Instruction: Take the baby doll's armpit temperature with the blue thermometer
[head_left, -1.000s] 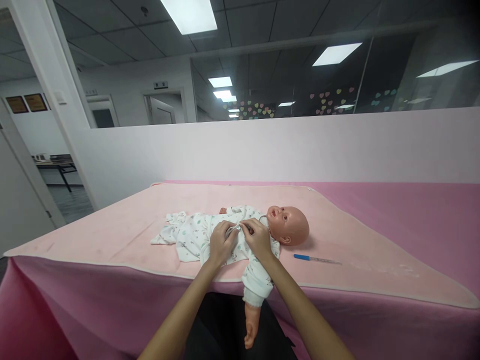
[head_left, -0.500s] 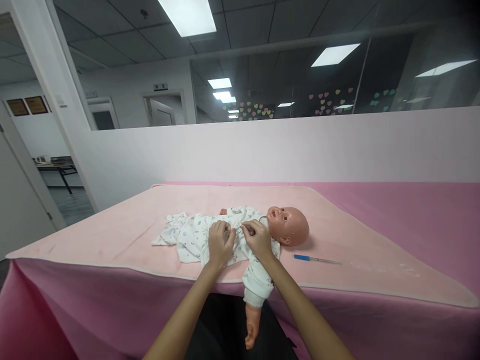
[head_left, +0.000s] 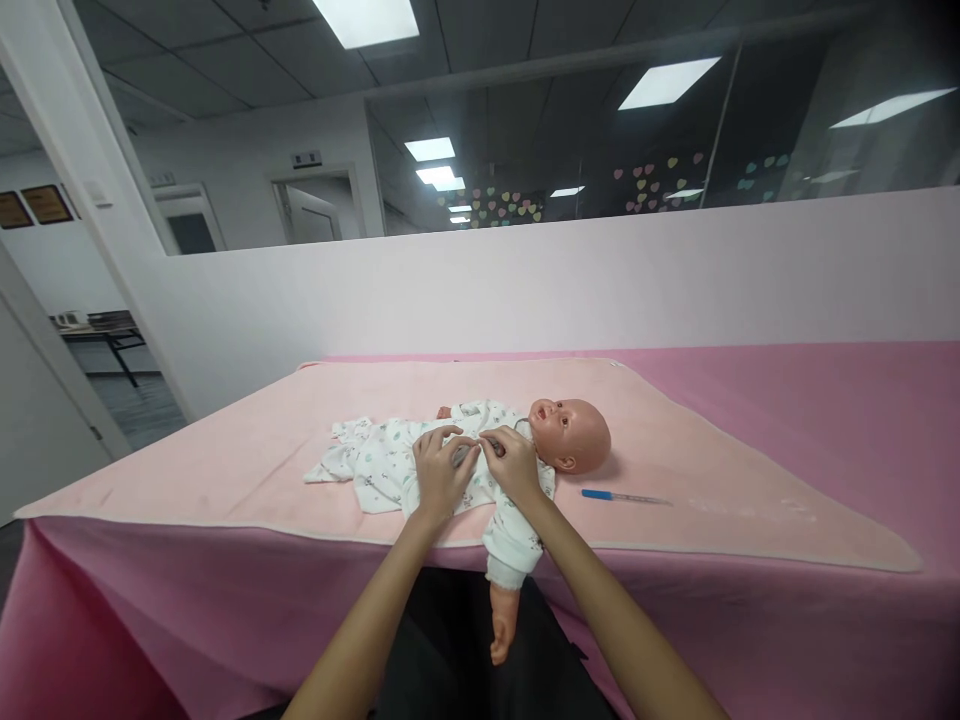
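Note:
A baby doll (head_left: 571,436) lies on its back, head to the right, dressed in a white printed romper (head_left: 386,462). Both my hands meet over the doll's chest. My left hand (head_left: 444,468) has its fingers curled and its thumb and fingertips pinched at the romper's front. Close beside it, my right hand (head_left: 511,464) pinches the cloth a little nearer the neck. Between the fingertips, the small fastening part of the cloth is mostly hidden. One doll arm in its sleeve hangs over the table's near edge, below my right wrist.
A thermometer (head_left: 624,497) with a blue end lies right of the doll on the peach mat (head_left: 247,440). Pink cloth (head_left: 840,430) covers the table under the mat. A low white wall (head_left: 570,285) with glass above stands behind.
My fingertips have drawn closer together over the romper's front, the left hand's fingers reaching further over toward the right hand. The whole view has shifted slightly; doll and thermometer lie as before.

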